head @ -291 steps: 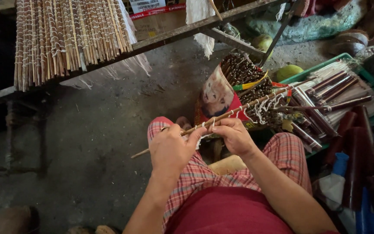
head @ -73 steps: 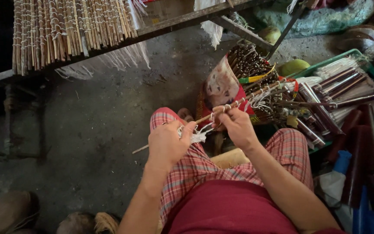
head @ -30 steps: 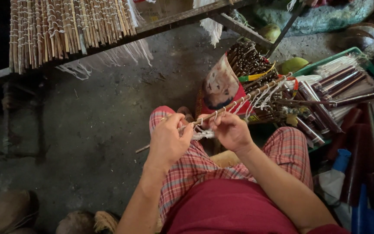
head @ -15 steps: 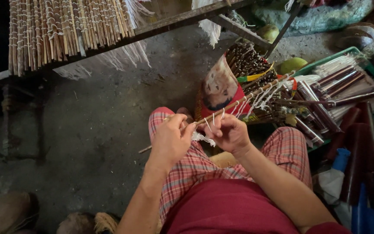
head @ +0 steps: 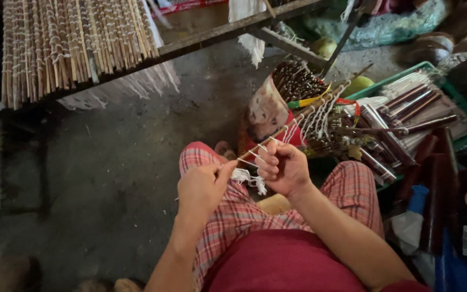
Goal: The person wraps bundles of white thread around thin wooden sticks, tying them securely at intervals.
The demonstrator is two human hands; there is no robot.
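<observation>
A thin bamboo stick (head: 304,115) with white string tied along it slants from my knees up to the right. My left hand (head: 201,189) pinches its lower end over my checked trousers. My right hand (head: 283,167) closes around the stick a little higher, fingers curled on it and on a loose white string (head: 247,177) that hangs in a small tuft between both hands. The stick's far tip reaches over the bag of sticks.
A rack of tied bamboo sticks (head: 71,43) rests on a wooden beam (head: 217,33) at the top left. A bag of dark sticks (head: 293,81) stands ahead on the concrete floor. A green tray (head: 425,67) with wrapped rods lies to the right.
Both hands have stayed on the stick and worked the white string along it. The stick's lower end has slid further into my left hand, so less pokes out to the left.
</observation>
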